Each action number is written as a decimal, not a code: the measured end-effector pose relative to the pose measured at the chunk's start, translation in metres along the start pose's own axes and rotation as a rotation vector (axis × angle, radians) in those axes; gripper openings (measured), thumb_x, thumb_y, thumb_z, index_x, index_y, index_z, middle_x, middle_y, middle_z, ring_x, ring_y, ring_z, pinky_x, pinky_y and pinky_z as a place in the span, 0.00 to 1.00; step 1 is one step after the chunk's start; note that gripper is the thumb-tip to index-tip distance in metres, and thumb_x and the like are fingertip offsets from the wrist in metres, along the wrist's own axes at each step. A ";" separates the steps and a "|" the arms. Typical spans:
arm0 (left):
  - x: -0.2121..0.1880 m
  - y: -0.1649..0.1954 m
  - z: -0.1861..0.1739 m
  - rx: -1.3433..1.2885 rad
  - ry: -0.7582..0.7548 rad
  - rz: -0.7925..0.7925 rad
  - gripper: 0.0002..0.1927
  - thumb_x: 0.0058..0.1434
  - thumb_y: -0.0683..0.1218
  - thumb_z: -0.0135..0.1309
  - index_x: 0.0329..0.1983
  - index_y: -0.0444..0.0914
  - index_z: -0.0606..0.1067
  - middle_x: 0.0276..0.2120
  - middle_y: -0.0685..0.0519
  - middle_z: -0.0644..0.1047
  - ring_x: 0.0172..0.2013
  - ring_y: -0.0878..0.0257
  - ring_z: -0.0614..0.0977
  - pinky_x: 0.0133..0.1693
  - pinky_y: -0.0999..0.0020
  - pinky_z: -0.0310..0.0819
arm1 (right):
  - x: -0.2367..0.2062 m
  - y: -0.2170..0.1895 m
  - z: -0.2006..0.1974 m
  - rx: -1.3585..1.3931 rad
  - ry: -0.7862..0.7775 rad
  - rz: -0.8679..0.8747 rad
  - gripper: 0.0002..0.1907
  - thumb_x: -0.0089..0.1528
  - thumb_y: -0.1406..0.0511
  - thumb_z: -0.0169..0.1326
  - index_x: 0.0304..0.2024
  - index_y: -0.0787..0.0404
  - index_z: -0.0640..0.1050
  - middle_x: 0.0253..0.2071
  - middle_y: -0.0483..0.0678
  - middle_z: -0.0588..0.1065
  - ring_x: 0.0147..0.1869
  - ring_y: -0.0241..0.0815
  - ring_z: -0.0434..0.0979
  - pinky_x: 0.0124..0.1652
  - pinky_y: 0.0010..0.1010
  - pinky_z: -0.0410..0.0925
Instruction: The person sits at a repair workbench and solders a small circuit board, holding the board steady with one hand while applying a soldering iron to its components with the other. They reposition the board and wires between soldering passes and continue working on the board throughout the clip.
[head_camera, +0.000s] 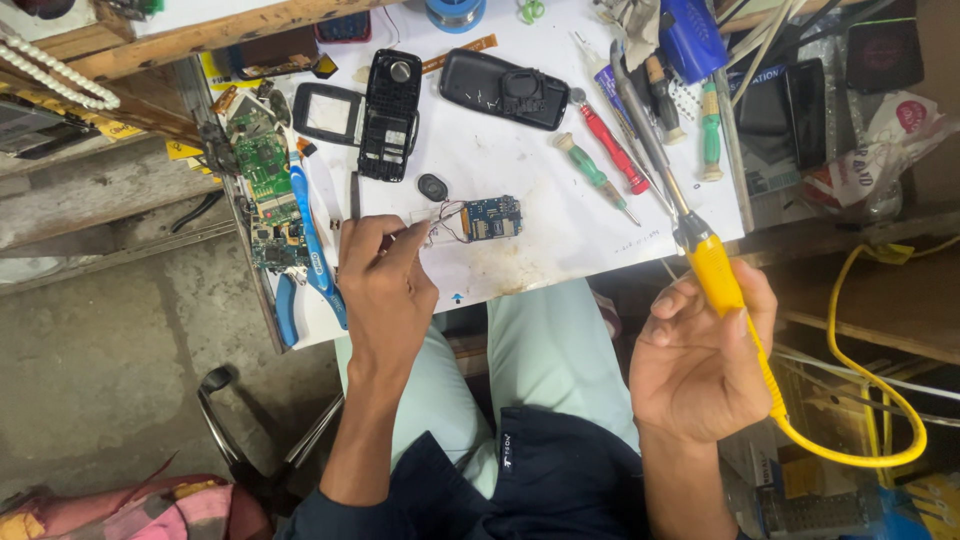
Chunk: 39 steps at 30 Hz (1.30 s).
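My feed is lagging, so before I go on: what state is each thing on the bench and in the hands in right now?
Soldering iron: held in the right hand, lifted off the bench.
Left hand: pinching thin wires by the small blue circuit board.
Small blue circuit board: bare, lying flat.
Phone frame: opened, empty.
Black back cover: removed, inside up.
Red screwdriver: lying unused.
Green circuit board: loose at the bench edge.

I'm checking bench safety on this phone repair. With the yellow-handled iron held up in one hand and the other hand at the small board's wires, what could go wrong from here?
1. The soldering iron in the right hand points over the screwdrivers and black phone cover; its tip could scorch them.
2. Its yellow cord loops beside the lap and might snag, jerking the iron.
3. The left hand pinches thin wires on the blue circuit board; a tug could tear them off.
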<state>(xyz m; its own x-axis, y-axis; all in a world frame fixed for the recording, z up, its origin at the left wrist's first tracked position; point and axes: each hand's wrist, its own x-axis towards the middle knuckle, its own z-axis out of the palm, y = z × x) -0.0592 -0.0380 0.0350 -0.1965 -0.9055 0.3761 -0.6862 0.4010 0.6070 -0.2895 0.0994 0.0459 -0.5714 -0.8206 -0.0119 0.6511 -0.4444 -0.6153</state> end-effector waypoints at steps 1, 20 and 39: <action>-0.001 0.000 0.000 0.003 0.008 0.010 0.18 0.52 0.27 0.57 0.45 0.31 0.83 0.40 0.47 0.74 0.41 0.50 0.74 0.40 0.58 0.72 | 0.000 0.000 -0.001 -0.001 0.001 0.000 0.13 0.79 0.66 0.46 0.64 0.66 0.68 0.52 0.63 0.75 0.50 0.49 0.78 0.44 0.27 0.73; 0.000 -0.003 0.001 0.018 0.030 -0.022 0.15 0.53 0.29 0.59 0.43 0.31 0.82 0.39 0.46 0.74 0.40 0.50 0.75 0.40 0.56 0.70 | 0.000 -0.001 0.001 0.005 -0.007 0.004 0.13 0.79 0.66 0.46 0.64 0.66 0.68 0.52 0.62 0.75 0.51 0.49 0.78 0.44 0.28 0.73; -0.001 -0.002 0.001 0.010 0.027 -0.051 0.11 0.56 0.31 0.61 0.42 0.32 0.82 0.39 0.46 0.74 0.40 0.49 0.74 0.40 0.55 0.69 | 0.000 -0.003 0.001 0.006 -0.013 -0.004 0.13 0.79 0.66 0.46 0.64 0.66 0.68 0.53 0.63 0.75 0.50 0.49 0.78 0.44 0.28 0.73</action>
<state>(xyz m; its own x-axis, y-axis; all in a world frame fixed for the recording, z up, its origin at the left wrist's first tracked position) -0.0588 -0.0385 0.0326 -0.1417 -0.9206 0.3638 -0.7015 0.3527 0.6192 -0.2911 0.1005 0.0482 -0.5674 -0.8235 0.0007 0.6518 -0.4497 -0.6107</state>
